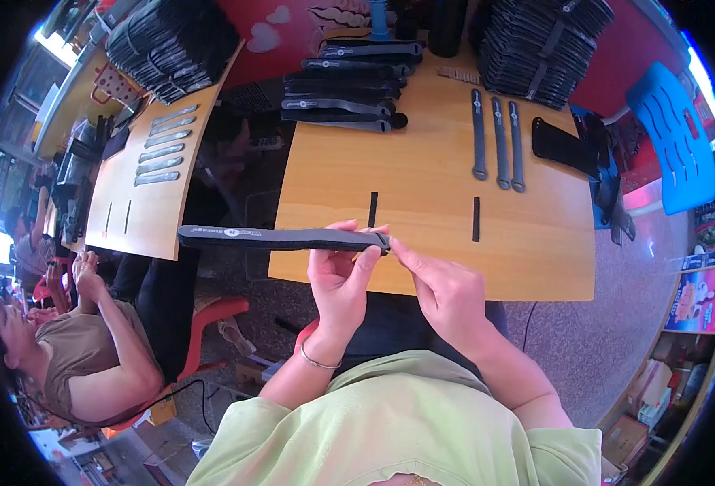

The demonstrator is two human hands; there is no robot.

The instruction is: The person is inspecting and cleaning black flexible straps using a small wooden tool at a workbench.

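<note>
My left hand is closed around a thin bundle of straps, black with a grey top face and a pale print. It holds them level above the table's front edge, near their right end, with the long part reaching out to the left. At that right end my right hand has its index fingertip against the looped tips, the other fingers curled in. Whether its thumb also touches the straps is hard to make out. Two short black strips, a left one and a right one, lie on the wooden table beyond my hands.
Three grey straps lie at the right, beside a black flat case. Piled straps sit at the back, and a tall banded stack stands back right. Leftward, a person sits at another table. A blue chair stands right.
</note>
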